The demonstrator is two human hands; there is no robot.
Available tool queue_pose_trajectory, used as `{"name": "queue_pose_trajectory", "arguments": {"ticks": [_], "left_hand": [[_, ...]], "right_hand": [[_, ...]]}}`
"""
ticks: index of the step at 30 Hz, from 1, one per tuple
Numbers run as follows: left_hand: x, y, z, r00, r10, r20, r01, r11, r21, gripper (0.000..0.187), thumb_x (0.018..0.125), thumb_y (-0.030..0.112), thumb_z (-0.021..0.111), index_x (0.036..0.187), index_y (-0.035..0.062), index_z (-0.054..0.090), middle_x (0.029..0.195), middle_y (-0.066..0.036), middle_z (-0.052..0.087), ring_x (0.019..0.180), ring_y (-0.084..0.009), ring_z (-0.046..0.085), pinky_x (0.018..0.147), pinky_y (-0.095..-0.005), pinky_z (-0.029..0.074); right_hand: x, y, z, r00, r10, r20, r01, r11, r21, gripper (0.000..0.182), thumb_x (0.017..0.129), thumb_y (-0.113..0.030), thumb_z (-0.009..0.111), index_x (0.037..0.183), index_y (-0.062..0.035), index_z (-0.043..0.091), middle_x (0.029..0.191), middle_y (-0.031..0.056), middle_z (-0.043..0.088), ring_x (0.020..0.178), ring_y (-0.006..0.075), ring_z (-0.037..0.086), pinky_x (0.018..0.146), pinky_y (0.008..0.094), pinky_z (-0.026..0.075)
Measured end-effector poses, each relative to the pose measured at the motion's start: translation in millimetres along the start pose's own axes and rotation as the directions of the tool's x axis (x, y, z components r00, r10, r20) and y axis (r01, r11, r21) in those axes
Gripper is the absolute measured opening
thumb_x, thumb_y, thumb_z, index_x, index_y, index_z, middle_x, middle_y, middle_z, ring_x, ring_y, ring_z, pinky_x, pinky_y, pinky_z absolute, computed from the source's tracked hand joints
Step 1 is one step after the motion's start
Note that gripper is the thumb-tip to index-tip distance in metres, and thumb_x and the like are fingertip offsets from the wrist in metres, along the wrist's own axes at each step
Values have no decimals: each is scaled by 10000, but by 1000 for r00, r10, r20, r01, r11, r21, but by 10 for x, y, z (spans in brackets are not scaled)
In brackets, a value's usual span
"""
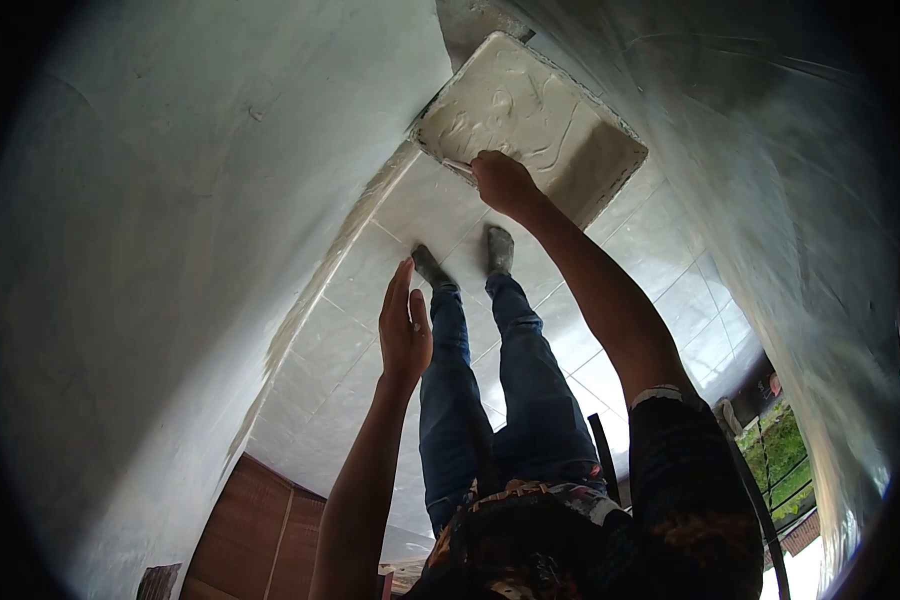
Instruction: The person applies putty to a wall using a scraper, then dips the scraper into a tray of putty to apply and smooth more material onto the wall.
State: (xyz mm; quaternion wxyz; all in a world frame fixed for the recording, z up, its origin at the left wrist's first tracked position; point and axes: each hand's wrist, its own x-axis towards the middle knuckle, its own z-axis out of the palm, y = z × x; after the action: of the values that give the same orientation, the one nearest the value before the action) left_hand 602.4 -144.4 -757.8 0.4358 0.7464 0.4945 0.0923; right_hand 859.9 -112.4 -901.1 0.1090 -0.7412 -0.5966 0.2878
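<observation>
My right hand (505,185) is closed at the near edge of a large square shallow tray (572,82). A thin, pale, flat-looking tool (457,164) sticks out to the left of its fingers; most of it is hidden, so its exact kind does not show. Thick off-white paste (510,110) with smeared ridges covers the tray's inside. Lower and to the left, my left hand (405,330) hangs in the air with its fingers stretched straight and close together. Nothing shows in it, and it touches neither the tray nor the wall.
A pale, smooth wall (200,180) rises on the left, with a rough strip (340,230) along its foot. Translucent plastic sheeting (770,200) hangs on the right. My feet (498,250) stand on light floor tiles (320,350). A brown panel (255,525) is at lower left.
</observation>
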Motion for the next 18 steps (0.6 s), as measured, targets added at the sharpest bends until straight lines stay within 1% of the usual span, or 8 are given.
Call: {"name": "queue_pose_trajectory", "arguments": {"ticks": [2,4,6,9,11,12,15,18], "left_hand": [[-5,24,22,1000,-3,-7,3,1000,-7,421,1050,132,394,1437,-19,461,1445,-246,507,1351,-392,490,1120,-447,402],[32,65,33,1000,1,-19,-1,1000,6,420,1056,147,386,1433,-20,464,1442,-246,510,1350,-395,490,1117,-451,404],[73,120,45,1000,-12,-28,12,1000,-16,424,1053,147,375,1427,-27,470,1437,-249,515,1353,-386,488,1130,-451,382],[107,126,71,999,-38,-29,37,999,-30,428,1046,140,363,1419,-36,478,1430,-253,520,1355,-379,488,1141,-452,364],[142,129,105,999,-43,-22,43,999,-26,429,1041,132,363,1417,-36,480,1429,-255,521,1353,-380,490,1139,-452,367],[146,131,112,998,-52,-27,52,998,-26,428,1037,124,362,1414,-37,483,1427,-256,522,1351,-382,491,1138,-452,369],[112,127,114,998,-52,-30,52,998,-19,425,1034,118,364,1410,-37,487,1422,-256,527,1346,-384,495,1136,-452,372],[119,133,122,999,-33,-35,32,999,-25,419,1037,118,368,1408,-36,489,1417,-255,532,1341,-384,501,1132,-450,375]], "right_hand": [[169,-81,-141,998,3,57,-2,1000,-26,138,819,-26,604,912,10,698,948,189,685,955,338,686,846,440,562],[274,-113,-325,996,58,70,-63,996,68,148,830,-41,594,891,58,686,884,260,690,847,405,702,791,460,562],[327,-176,-395,998,54,31,-57,993,106,153,829,-39,589,875,69,688,890,266,700,855,403,708,787,463,561],[346,-257,-269,990,48,130,-56,997,59,176,805,-39,632,951,31,701,917,231,709,899,354,719,797,440,580],[406,-176,28,998,-11,-59,13,999,45,173,807,-47,640,948,34,698,912,239,705,909,360,720,796,449,581],[469,-139,64,998,-12,-57,15,999,49,173,807,-47,640,948,34,698,912,239,705,909,360,720,796,449,581],[586,-166,-285,974,96,204,-116,989,89,218,796,-37,639,983,66,683,926,281,698,918,385,715,824,460,576],[517,-43,-528,966,158,203,-199,959,200,232,791,-29,625,984,87,678,962,306,691,922,409,707,819,469,571]]}}
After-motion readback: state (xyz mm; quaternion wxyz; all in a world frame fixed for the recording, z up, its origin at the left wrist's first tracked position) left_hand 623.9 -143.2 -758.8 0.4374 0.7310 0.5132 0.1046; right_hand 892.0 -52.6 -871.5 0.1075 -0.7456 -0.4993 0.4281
